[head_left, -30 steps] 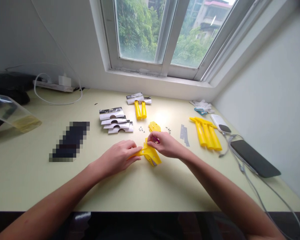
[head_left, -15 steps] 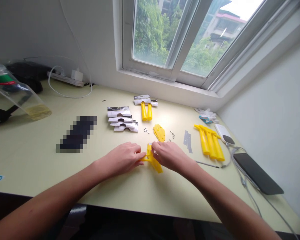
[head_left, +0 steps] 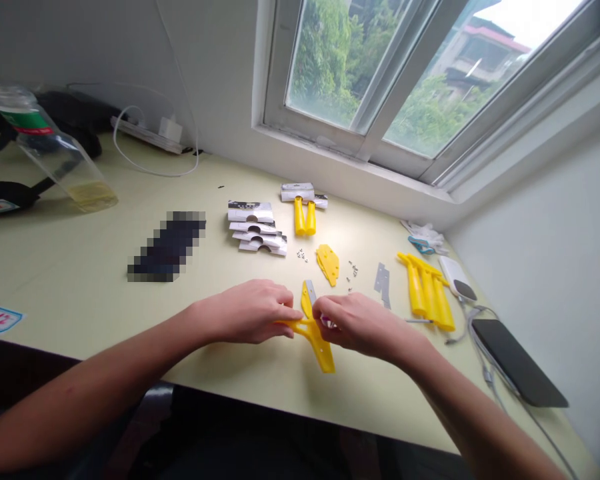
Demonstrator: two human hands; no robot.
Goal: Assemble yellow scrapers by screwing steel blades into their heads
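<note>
A yellow plastic scraper (head_left: 318,345) with a wide flared head lies across the near middle of the table. My left hand (head_left: 253,312) is closed around its handle, thumb and fingers near the neck. A grey metal blade (head_left: 310,291) rests along the far end of the head. My right hand (head_left: 353,323) is closed in a pinch over the head's right side. Something small, whitish and purple, shows between its fingers, but they hide most of it. Beyond the hands lie loose yellow head plates (head_left: 328,265), small nuts (head_left: 301,255) and screws (head_left: 353,269).
Grey blades (head_left: 383,285) and several yellow handles (head_left: 425,290) lie to the right, near a black phone (head_left: 517,362) and cables. Folded card sleeves (head_left: 257,228) and two carded scrapers (head_left: 305,217) sit further back. A tilted bottle (head_left: 63,157) is far left. A thin rod (head_left: 420,321) shows behind my right forearm.
My view has shifted, so the table things appear further right. The scraper head has turned and shows more of itself and the blade. My right hand has moved slightly down and right along it.
</note>
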